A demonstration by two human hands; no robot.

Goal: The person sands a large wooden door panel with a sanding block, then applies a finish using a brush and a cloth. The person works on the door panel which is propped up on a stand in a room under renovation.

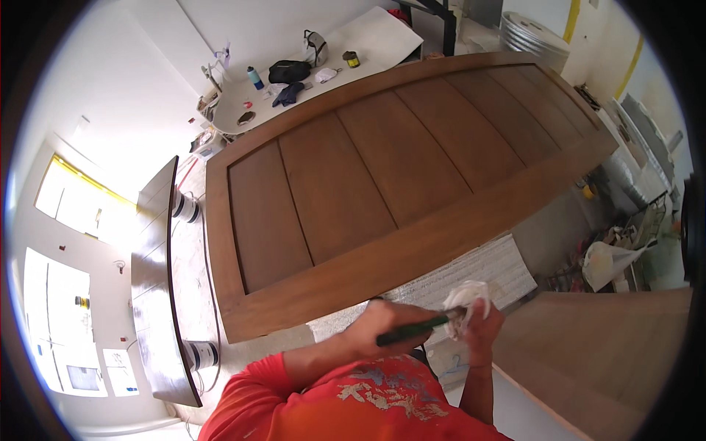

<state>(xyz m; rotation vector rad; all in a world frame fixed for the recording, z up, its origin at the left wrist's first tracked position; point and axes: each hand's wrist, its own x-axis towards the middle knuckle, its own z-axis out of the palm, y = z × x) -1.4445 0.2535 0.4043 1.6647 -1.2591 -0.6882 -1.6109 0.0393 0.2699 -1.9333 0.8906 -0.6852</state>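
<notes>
My left hand [386,323] is closed around the dark green handle of what looks like a paintbrush [412,330], held low in front of my red shirt. The brush's head points right, into a crumpled white rag [463,300]. My right hand [484,329] is closed on that rag, gathered around the brush's end, so the bristles are mostly hidden. Just beyond my hands lies a large brown wooden panel door [353,259], flat and raised off the floor, with grooved planks inside a frame.
A second dark panel [156,294] rests on buckets [202,354] at the left. At the lower right is a brown board [596,353]. A white table [368,44] behind the door carries a bottle [254,78], a black bag [289,71] and a can [351,59].
</notes>
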